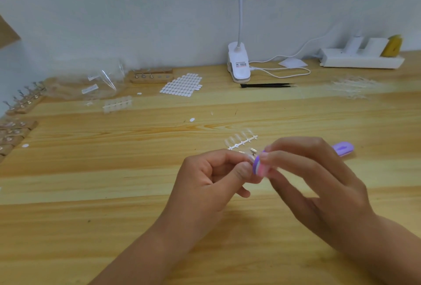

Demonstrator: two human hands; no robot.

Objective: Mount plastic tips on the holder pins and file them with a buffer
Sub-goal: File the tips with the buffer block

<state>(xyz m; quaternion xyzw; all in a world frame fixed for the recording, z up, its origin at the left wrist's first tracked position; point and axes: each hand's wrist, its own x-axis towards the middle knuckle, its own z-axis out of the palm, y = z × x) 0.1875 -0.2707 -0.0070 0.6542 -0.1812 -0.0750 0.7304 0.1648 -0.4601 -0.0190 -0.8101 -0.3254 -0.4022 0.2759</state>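
Observation:
My left hand (pixel 214 175) pinches a small metal holder pin (pixel 252 151) between thumb and fingers; its clear plastic tip is mostly hidden by my fingers. My right hand (pixel 319 177) grips a pink and purple buffer (pixel 258 166) and holds it against the pin's tip. Both hands meet above the wooden table (pixel 114 193). Just behind them lies a strip of clear plastic tips (pixel 241 140). A wooden holder block (pixel 151 77) with pins stands at the back left.
A purple tool (pixel 342 148) lies right of my hands. Black tweezers (pixel 267 85), a white clip lamp (pixel 238 64), a sheet of white sticker tabs (pixel 182 84), plastic bags (pixel 91 84) and a white power strip (pixel 362 57) sit at the back. More holder blocks (pixel 20 107) line the left edge.

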